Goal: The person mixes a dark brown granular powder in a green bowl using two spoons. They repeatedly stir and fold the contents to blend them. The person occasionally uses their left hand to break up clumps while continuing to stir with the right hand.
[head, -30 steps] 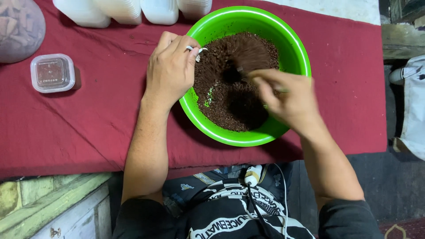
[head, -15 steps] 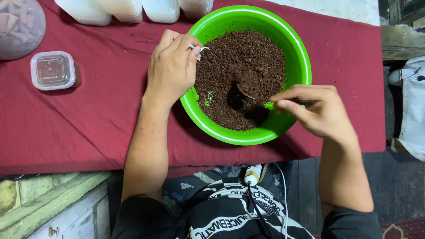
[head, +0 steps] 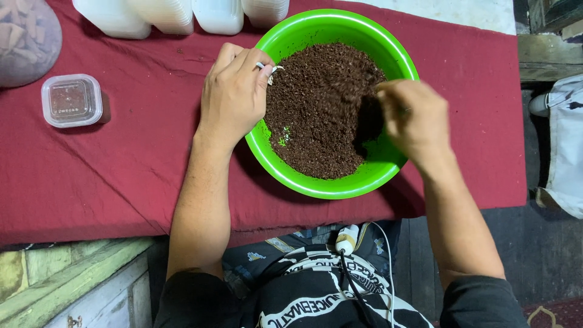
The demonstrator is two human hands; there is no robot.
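1. I see my left hand (head: 234, 97) resting on the rim of the green bowl (head: 316, 189) at its 9 o'clock side, fingers curled over the edge and pinching a small whitish object (head: 269, 68) between the fingertips; what that object is I cannot tell.
2. My right hand (head: 413, 118) hangs over the bowl's 3 o'clock side, blurred, with the fingers bent inward just above the dark brown crumbly material (head: 319, 109). It looks loosely clenched, but whether it grips anything I cannot tell, since the blur hides the fingertips.
3. The bowl sits on a red cloth (head: 121, 164) that covers the table, at about 12 o'clock from my body. The brown material fills most of it, piled toward 10 o'clock, with a bare green patch of the bowl's floor showing near 4 o'clock beside my right hand.
4. At 9 o'clock, well apart from the bowl, stands a small clear lidded container (head: 71, 100) with reddish contents.
5. Along the far edge of the cloth, from 11 to 12 o'clock, sit several white translucent tubs (head: 182, 15), one of them just beside the bowl's rim.
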